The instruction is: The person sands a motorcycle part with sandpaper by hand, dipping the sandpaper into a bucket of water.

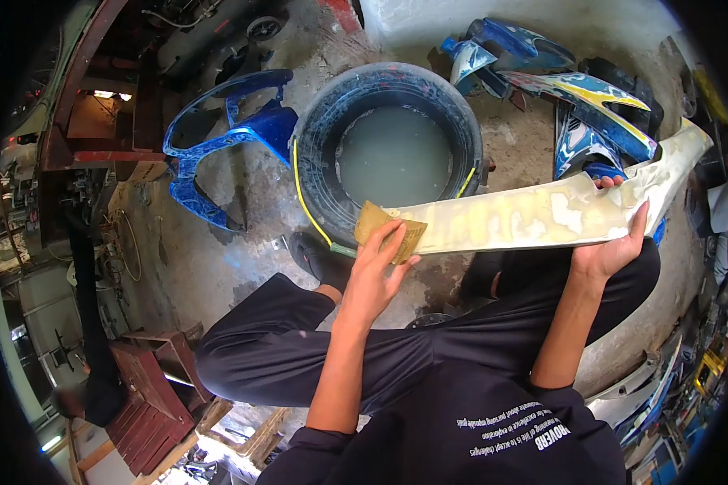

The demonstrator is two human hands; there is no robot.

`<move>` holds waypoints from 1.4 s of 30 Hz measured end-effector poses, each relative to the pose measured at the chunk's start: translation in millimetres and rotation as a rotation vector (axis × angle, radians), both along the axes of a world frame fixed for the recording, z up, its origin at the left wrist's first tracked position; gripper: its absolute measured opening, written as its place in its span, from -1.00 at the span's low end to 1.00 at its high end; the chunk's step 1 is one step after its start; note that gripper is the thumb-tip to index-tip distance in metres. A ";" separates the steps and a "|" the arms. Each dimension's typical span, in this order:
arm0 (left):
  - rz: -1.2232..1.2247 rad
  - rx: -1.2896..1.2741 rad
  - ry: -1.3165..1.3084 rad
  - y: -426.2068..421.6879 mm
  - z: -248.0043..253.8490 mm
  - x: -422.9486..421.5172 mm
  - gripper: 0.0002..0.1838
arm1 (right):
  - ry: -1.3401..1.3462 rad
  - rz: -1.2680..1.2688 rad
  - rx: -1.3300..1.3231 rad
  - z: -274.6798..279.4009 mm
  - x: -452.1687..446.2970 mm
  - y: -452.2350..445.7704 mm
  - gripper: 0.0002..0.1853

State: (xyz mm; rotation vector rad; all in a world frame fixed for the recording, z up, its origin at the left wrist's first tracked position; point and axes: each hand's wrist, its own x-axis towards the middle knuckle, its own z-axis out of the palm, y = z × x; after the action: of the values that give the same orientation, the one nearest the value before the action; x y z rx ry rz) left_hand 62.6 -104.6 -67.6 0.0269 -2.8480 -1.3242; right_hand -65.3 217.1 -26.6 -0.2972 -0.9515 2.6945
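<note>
My left hand [377,263] presses a folded piece of brown sandpaper [391,234] against the left end of a long cream-white body panel [501,217]. The panel shows patches of yellowish and white filler and spans from the bucket's near rim to the right. Gripping it near its wider right part is my right hand [611,246], thumb on the front face and fingertips showing over the upper edge. Just beyond the panel stands a large black bucket [311,121] holding cloudy grey water [396,153].
A glossy blue fairing frame [263,129] lies on the concrete floor left of the bucket. Several blue, white and yellow fairing pieces [590,97] are piled at the upper right. A dark red wooden bench [150,404] and another person [97,388] are at the lower left.
</note>
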 end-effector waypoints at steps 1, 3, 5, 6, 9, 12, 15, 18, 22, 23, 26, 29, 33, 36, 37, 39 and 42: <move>-0.012 0.018 -0.037 -2.4 1.1 0.1 -0.37 | -0.001 -0.002 0.001 -0.1 0.1 0.2 -0.48; -0.024 0.033 -0.074 -4.8 6.0 0.9 -0.37 | -0.022 -0.013 0.009 -0.6 0.0 -0.8 -0.48; -0.028 0.006 -0.078 -3.0 21.0 -1.8 -0.41 | -0.022 -0.014 0.009 -1.7 -0.8 -0.4 -0.48; -0.029 0.008 -0.079 -3.5 20.9 -1.4 -0.41 | -0.024 -0.015 0.009 -2.1 -0.6 0.3 -0.48; -0.043 -0.001 -0.058 -7.9 17.1 0.5 -0.49 | -0.029 -0.017 0.006 -1.3 -0.8 -0.3 -0.48; -0.017 0.050 0.020 -9.0 2.6 4.1 -0.52 | -0.031 -0.010 0.004 -0.5 -0.3 -1.3 -0.49; 0.104 -0.003 0.091 0.3 -4.6 6.9 -0.58 | -0.041 -0.021 0.015 -1.3 -0.7 -1.5 -0.49; 0.131 -0.083 0.130 7.1 -11.4 11.1 -0.56 | -0.094 -0.094 0.059 3.1 -1.3 -6.9 -0.49; 0.119 -0.140 0.126 14.6 -3.7 14.1 -0.49 | -0.060 -0.038 0.015 -2.0 -1.1 -1.1 -0.49; 0.112 -0.115 0.098 15.7 -0.1 13.2 -0.50 | -0.042 -0.018 -0.001 -2.0 -0.5 -0.6 -0.49; 0.077 -0.111 0.120 21.4 3.9 12.7 -0.51 | -0.041 -0.027 0.012 0.2 0.0 -1.8 -0.50; 0.142 -0.140 0.127 16.3 -7.5 8.2 -0.61 | -0.059 -0.054 0.041 2.0 -1.1 -4.5 -0.50; 0.180 -0.084 0.146 17.3 -8.5 7.6 -0.74 | -0.023 -0.013 0.029 -2.1 -0.9 -1.8 -0.50; 0.105 -0.062 0.204 26.9 2.1 11.2 -0.75 | -0.034 -0.015 0.022 -2.6 -1.5 0.1 -0.50; 0.126 -0.070 0.214 23.0 -3.6 10.4 -0.73 | -0.034 -0.015 0.021 -1.1 -1.9 -1.7 -0.50; 0.176 -0.108 0.178 14.8 -12.6 8.5 -0.69 | -0.076 -0.053 0.046 2.8 -1.6 -6.7 -0.50; 0.169 -0.117 0.192 24.5 -2.9 8.5 -0.69 | -0.089 -0.091 0.062 3.6 -3.1 -6.7 -0.49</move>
State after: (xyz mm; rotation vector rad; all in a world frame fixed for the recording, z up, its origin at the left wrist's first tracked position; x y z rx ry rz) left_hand 71.1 -80.0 -70.5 0.1294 -2.6886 -1.0664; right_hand -68.4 210.4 -23.0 -0.4401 -1.0190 2.5824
